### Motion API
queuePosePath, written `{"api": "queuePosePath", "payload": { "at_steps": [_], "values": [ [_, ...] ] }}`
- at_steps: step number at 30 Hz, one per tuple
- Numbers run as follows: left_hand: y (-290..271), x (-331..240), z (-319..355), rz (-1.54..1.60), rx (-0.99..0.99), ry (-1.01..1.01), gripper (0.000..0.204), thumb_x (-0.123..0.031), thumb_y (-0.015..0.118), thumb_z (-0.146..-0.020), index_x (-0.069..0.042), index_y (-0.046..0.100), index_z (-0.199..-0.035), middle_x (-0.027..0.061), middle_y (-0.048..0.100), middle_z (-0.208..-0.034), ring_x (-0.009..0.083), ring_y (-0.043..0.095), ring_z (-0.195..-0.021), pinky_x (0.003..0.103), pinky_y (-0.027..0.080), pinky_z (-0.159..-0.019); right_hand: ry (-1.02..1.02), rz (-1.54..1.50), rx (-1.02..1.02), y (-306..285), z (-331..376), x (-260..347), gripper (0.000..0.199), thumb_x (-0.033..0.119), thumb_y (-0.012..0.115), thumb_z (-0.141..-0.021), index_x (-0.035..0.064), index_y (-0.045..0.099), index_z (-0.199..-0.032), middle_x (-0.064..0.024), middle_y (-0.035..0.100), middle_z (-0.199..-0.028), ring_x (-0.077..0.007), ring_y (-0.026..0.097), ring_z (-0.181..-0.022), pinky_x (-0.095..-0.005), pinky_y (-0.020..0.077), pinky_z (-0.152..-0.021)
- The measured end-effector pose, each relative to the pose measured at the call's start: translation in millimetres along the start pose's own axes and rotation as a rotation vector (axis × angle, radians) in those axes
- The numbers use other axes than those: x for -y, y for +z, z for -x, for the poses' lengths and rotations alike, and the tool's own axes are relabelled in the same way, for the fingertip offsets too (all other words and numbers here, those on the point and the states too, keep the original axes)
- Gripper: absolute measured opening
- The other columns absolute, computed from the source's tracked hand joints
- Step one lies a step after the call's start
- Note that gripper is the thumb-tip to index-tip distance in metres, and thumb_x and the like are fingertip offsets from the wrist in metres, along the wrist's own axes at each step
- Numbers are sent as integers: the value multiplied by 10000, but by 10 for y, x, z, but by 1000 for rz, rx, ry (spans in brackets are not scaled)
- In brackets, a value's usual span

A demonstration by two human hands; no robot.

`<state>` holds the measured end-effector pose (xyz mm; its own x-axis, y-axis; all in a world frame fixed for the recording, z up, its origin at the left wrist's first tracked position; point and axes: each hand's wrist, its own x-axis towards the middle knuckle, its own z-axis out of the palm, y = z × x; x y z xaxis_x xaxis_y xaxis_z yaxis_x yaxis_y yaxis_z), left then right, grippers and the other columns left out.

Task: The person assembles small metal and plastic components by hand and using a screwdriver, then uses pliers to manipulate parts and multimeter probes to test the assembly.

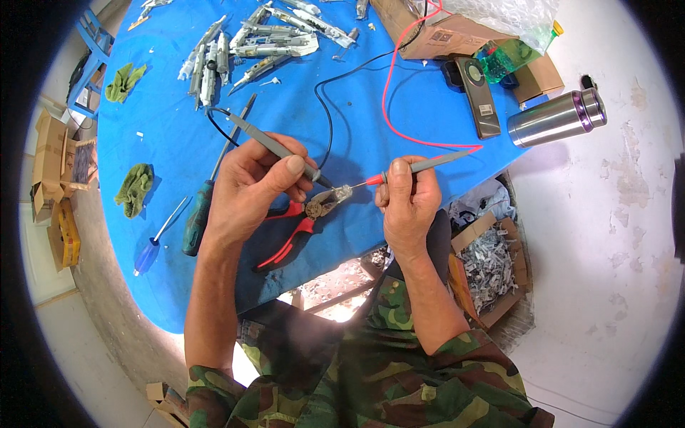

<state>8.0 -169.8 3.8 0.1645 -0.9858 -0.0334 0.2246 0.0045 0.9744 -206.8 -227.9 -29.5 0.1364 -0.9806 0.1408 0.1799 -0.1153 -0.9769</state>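
Between the left hand [250,178] and right hand [410,203], pliers [314,210]
Left pinches a black-wired probe [265,141]; right pinches a red-wired probe [437,160].

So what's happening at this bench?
A person holds two grey test probes: the black-lead probe in the left hand, the red-lead probe in the right hand. Both point at a small clear piece at the jaws of red-handled pliers on the blue table cover. Whether both tips touch it, I can't tell. Two screwdrivers lie left of the pliers.
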Motion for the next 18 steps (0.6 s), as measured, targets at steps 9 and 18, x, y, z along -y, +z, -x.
{"api": "queuePosePath", "payload": {
  "at_steps": [9,18],
  "values": [
    [1,7,-3,-12,0,-2,278,-278,731,-962,-20,676,-1050,119,722,-979,146,699,-771,270,568,-619,-8,17,-4,12,-1,-1,195,174,574,-1058,-13,538,-1013,-22,568,-721,-61,511,-584,-238,425,-509],
    [-40,10,-5,-32,-25,-1,243,-245,717,-971,-16,674,-1039,113,720,-962,143,696,-755,264,574,-610,-1,14,-9,23,0,3,203,180,580,-1057,-15,540,-1018,-22,567,-710,-62,509,-583,-240,426,-508]
  ]
}}
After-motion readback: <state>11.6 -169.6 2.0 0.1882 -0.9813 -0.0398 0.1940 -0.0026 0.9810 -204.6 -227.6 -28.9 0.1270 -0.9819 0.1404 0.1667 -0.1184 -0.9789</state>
